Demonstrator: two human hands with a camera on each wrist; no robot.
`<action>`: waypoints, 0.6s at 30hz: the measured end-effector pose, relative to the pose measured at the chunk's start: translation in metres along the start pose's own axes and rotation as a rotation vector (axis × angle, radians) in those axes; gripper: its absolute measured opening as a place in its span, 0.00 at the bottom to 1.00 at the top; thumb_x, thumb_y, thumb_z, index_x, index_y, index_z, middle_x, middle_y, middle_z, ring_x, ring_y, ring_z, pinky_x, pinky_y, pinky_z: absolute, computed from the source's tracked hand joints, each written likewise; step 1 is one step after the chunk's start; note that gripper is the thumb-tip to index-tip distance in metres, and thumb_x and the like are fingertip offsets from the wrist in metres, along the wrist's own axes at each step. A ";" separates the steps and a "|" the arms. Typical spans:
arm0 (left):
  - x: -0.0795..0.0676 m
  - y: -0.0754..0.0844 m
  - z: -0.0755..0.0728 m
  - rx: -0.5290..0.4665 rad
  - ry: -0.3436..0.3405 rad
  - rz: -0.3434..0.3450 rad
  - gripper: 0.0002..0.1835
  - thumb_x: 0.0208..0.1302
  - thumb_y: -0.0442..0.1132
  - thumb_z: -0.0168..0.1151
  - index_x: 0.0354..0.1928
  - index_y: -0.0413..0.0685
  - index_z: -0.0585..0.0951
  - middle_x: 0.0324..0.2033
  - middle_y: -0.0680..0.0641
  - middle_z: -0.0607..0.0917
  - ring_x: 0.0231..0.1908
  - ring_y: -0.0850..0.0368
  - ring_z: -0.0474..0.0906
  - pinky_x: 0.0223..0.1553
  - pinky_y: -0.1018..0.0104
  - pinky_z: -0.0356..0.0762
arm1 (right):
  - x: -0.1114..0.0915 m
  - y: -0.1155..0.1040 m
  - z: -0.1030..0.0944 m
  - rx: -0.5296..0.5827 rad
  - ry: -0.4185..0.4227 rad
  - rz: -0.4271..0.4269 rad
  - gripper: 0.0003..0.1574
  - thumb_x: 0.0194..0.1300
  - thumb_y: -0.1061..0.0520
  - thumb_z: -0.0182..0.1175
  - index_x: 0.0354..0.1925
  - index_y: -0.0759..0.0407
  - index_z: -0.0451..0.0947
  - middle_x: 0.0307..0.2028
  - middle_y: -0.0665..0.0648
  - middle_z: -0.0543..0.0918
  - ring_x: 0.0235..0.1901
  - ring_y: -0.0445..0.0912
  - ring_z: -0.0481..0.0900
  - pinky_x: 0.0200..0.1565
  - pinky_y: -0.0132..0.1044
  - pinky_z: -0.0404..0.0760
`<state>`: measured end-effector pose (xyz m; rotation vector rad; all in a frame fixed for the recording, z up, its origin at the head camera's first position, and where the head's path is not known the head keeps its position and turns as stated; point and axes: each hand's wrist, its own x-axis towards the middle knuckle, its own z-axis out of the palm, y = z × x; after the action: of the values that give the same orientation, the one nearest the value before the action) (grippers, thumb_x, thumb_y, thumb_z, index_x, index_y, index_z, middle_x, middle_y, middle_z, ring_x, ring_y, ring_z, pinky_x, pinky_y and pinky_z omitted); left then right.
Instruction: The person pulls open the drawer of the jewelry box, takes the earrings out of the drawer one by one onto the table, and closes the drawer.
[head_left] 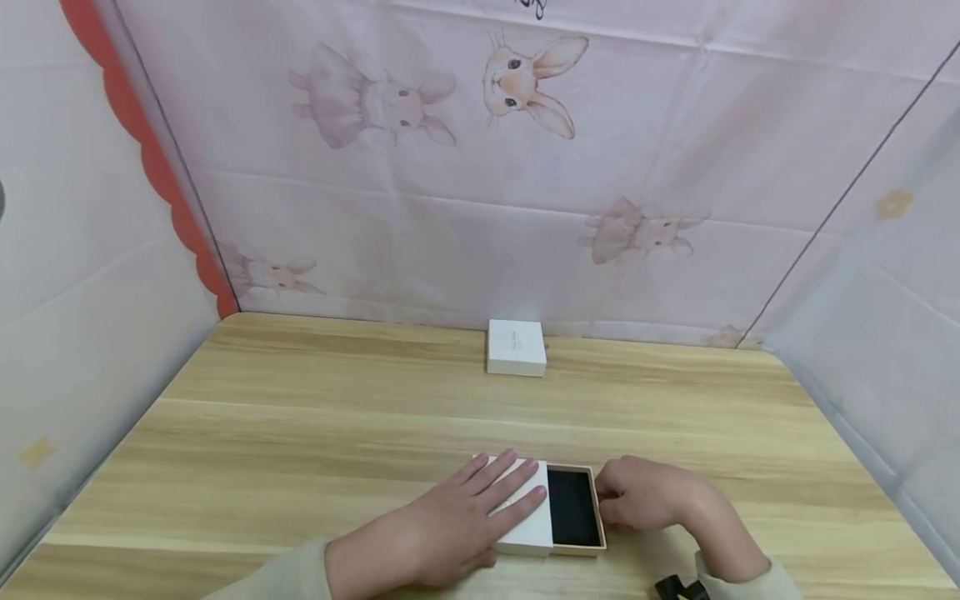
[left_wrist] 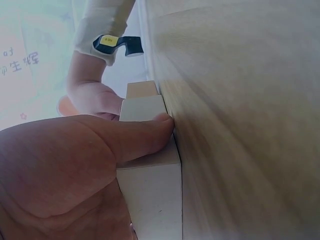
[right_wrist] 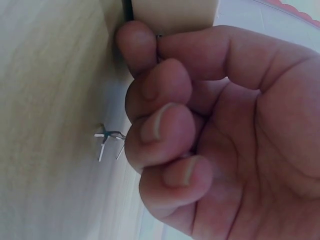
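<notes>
Palm down, our left hand (head_left: 468,527) holds the white cover (head_left: 528,527), spread fingers across its top and thumb along its near side. Our right hand (head_left: 648,496), fingers curled, pinches at the outer end of the inner tray (head_left: 576,550) — exactly what lies between thumb and forefinger is too small to tell. Between the two hands the tray juts partway out of the cover, showing its black lining (head_left: 574,507). Beyond both hands, near the wooden table's (head_left: 337,400) far edge, we see another white box (head_left: 516,346) — rabbit-printed cloth (head_left: 517,200) rises behind it.
</notes>
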<state>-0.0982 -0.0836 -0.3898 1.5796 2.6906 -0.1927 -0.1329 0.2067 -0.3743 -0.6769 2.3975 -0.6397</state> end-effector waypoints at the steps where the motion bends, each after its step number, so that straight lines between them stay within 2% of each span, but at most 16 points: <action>1: 0.000 0.000 0.000 0.002 -0.001 0.000 0.46 0.69 0.56 0.59 0.80 0.56 0.46 0.80 0.45 0.44 0.78 0.46 0.43 0.75 0.51 0.55 | 0.000 0.000 0.000 0.003 -0.001 -0.002 0.17 0.58 0.61 0.59 0.17 0.47 0.71 0.13 0.40 0.69 0.13 0.34 0.63 0.18 0.27 0.62; 18: 0.001 -0.001 0.004 0.022 0.015 0.006 0.46 0.69 0.56 0.59 0.80 0.55 0.46 0.80 0.45 0.44 0.78 0.46 0.43 0.75 0.50 0.55 | 0.000 -0.001 0.000 -0.005 -0.001 0.011 0.16 0.58 0.61 0.59 0.17 0.47 0.72 0.13 0.41 0.69 0.14 0.34 0.63 0.18 0.27 0.63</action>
<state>-0.0995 -0.0832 -0.3937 1.6007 2.7043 -0.2115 -0.1328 0.2058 -0.3739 -0.6661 2.4009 -0.6283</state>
